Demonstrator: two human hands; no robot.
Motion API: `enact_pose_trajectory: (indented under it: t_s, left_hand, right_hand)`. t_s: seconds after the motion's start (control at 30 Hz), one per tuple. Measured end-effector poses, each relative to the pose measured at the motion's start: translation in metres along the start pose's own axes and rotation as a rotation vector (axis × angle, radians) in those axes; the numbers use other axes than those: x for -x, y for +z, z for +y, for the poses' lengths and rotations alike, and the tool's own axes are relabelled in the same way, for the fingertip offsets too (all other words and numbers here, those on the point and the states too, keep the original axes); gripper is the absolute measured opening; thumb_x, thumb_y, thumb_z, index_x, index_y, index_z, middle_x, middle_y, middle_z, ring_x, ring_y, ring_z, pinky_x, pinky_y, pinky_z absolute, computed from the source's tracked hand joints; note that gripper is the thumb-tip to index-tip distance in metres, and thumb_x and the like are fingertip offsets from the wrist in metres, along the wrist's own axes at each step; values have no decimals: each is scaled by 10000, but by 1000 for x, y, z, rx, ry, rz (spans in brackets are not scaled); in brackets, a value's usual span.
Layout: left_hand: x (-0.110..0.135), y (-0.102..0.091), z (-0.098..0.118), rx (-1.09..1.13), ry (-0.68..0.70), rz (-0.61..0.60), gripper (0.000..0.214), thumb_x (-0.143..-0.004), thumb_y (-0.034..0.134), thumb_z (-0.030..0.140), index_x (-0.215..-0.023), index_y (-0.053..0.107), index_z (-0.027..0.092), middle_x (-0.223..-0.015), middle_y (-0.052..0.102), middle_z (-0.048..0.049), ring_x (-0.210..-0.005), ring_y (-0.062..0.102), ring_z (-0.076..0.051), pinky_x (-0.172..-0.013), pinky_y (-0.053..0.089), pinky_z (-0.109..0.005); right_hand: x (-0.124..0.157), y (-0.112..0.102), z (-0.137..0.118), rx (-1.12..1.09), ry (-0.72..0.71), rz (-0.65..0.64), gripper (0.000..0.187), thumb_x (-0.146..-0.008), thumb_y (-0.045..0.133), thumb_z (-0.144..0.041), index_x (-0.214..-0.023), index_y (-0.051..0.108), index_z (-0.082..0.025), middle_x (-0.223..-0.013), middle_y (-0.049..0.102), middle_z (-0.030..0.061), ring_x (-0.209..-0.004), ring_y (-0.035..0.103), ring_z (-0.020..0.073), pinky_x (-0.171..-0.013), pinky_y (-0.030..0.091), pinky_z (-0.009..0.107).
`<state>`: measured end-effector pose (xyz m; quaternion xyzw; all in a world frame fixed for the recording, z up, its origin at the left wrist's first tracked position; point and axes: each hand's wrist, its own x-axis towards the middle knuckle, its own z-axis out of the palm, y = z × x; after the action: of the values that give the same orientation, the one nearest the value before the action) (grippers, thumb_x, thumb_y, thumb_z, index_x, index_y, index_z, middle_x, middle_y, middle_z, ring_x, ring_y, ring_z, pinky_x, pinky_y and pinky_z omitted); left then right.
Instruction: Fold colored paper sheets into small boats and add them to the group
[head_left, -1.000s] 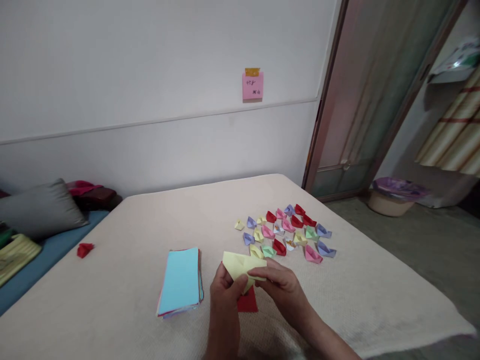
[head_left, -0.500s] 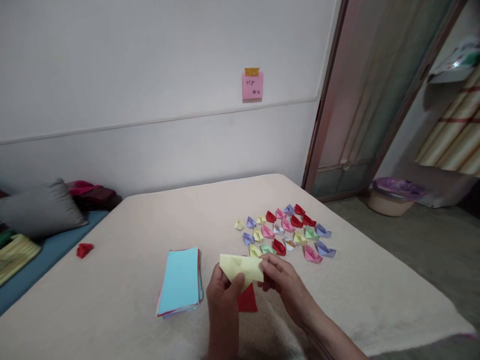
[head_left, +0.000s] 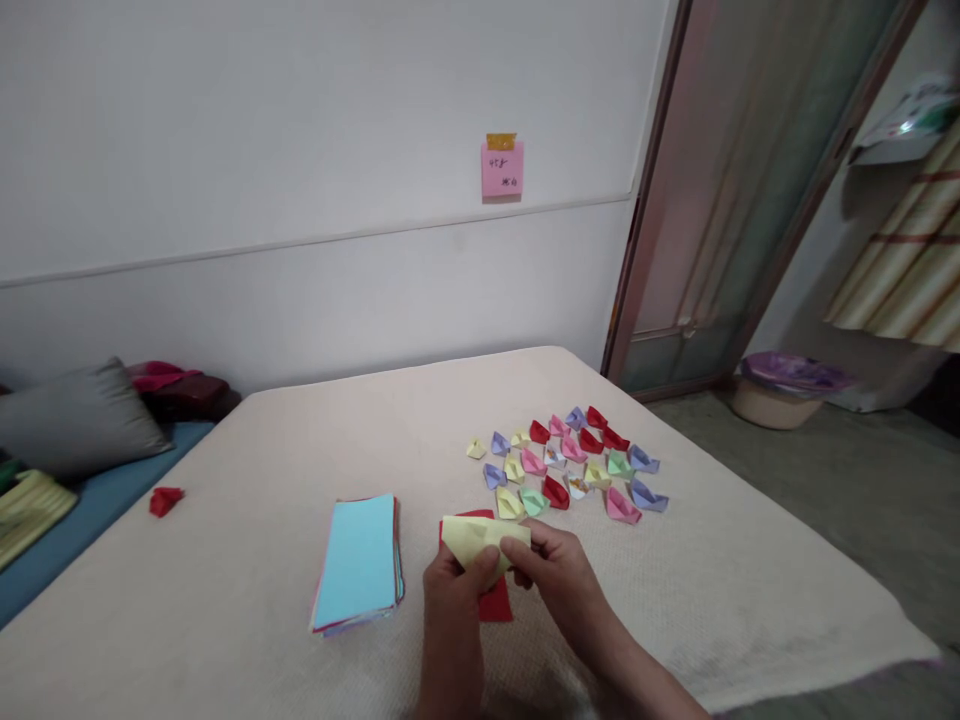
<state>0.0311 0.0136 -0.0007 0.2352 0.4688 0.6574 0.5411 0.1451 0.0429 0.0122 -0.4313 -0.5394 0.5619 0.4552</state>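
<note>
A folded pale yellow sheet of paper (head_left: 474, 536) is held up between both hands. My left hand (head_left: 459, 590) grips its left part, thumb pressed on the front. My right hand (head_left: 549, 562) pinches the right part, its thumb lying on the paper near the left thumb; the other fingers are partly hidden behind. Under the hands lies a red sheet of paper (head_left: 496, 604) on the bed, mostly covered by them. Just beyond are several small folded paper boats, among them a yellow boat (head_left: 509, 504), a green boat (head_left: 534, 502) and a red boat (head_left: 556, 492).
A stack of coloured paper (head_left: 356, 560), light blue on top, lies to the left. A crumpled red paper piece (head_left: 166, 500) sits farther left on the bed (head_left: 247, 600). A grey pillow (head_left: 82, 420) is at far left; a lined bin (head_left: 784, 392) stands on the floor at right.
My right thumb has moved left from the paper's right edge onto its front, closer to my left thumb. The yellow paper has tilted and dropped slightly; more of the red sheet shows behind it.
</note>
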Motion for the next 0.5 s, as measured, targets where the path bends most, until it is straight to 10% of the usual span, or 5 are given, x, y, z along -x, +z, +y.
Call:
enact_pose_trajectory:
  t_s: [0.27, 0.5]
  left_hand:
    - [5, 0, 2, -13, -43, -88, 313, -647, 748, 301, -858, 698, 76, -691, 700, -87, -613, 632, -184, -600, 479, -279]
    - [-13, -12, 13, -78, 181, 32, 776, -525, 801, 273, -1208, 444, 193, -930, 661, -83, -751, 650, -201, -668, 512, -311]
  right_hand:
    - [3, 5, -4, -210, 14, -6, 245, -685, 646, -224, -907, 546, -192, -579, 542, -64, -519, 476, 102, -492, 371, 203]
    - [-3, -11, -5, -203, -55, -27, 402, -708, 647, -218, -1096, 544, -209, -633, 539, -57, -543, 466, 102, -498, 381, 199]
